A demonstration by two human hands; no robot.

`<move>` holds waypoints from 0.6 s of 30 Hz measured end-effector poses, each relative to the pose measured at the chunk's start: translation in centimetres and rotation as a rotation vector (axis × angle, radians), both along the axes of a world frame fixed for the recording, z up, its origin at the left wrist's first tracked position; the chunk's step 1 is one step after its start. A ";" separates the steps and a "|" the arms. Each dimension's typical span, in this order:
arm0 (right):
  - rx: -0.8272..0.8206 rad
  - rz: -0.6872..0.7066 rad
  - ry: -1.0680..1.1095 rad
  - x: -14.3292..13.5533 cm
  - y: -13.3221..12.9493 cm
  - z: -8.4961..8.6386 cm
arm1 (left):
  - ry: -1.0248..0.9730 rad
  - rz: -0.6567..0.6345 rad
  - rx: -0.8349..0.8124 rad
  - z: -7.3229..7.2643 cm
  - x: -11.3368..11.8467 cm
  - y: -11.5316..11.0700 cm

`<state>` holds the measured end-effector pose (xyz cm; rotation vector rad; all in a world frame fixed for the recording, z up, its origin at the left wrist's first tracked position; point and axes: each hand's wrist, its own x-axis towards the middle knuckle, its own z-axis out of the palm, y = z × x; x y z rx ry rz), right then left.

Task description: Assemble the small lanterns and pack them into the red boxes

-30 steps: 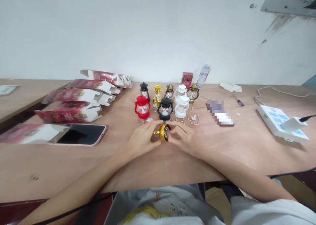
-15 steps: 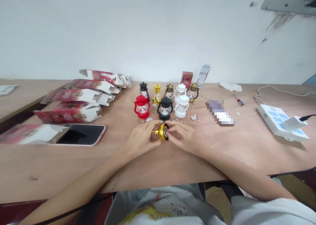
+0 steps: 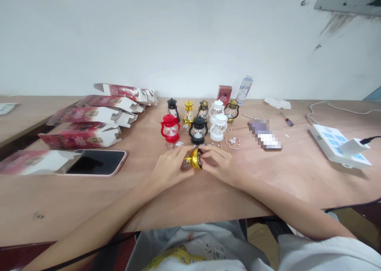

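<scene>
A small gold lantern [image 3: 195,159] lies on its side between my hands, just above or on the table's near middle. My left hand [image 3: 171,166] is wrapped around its clear globe. On the right, its base is turned toward my right hand [image 3: 218,164], whose thumb and fingertips press together against the base's underside. Anything small between those fingertips is hidden. Just beyond stand a red lantern [image 3: 170,129], a black lantern [image 3: 199,130] and a white lantern [image 3: 218,127]. Behind these, several more stand in a row, including another gold lantern [image 3: 188,112].
Bent wire handles and small metal parts [image 3: 232,141] lie near the lanterns. Opened red cartons [image 3: 80,135] and a phone [image 3: 97,162] are at left. To the right are a second phone [image 3: 264,134], a screwdriver [image 3: 288,121] and a power strip [image 3: 336,144]. A bottle [image 3: 245,89] leans against the wall.
The gold lantern's base has turned slightly in my hands, so less of its underside shows. Both hands stay in nearly the same place; the camera view has shifted a little.
</scene>
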<state>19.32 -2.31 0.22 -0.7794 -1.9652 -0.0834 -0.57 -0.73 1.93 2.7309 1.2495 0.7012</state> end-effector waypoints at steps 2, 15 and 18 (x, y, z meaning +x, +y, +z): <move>-0.007 -0.004 0.005 0.0 0.0 -0.1 | 0.004 0.004 0.003 0.0 0.0 0.0; -0.226 0.079 0.074 0.1 -0.1 0.9 | 0.000 0.004 0.097 -0.1 -0.2 0.2; -0.269 0.110 0.071 0.2 0.0 0.9 | 0.017 -0.016 0.133 -0.2 -0.3 0.3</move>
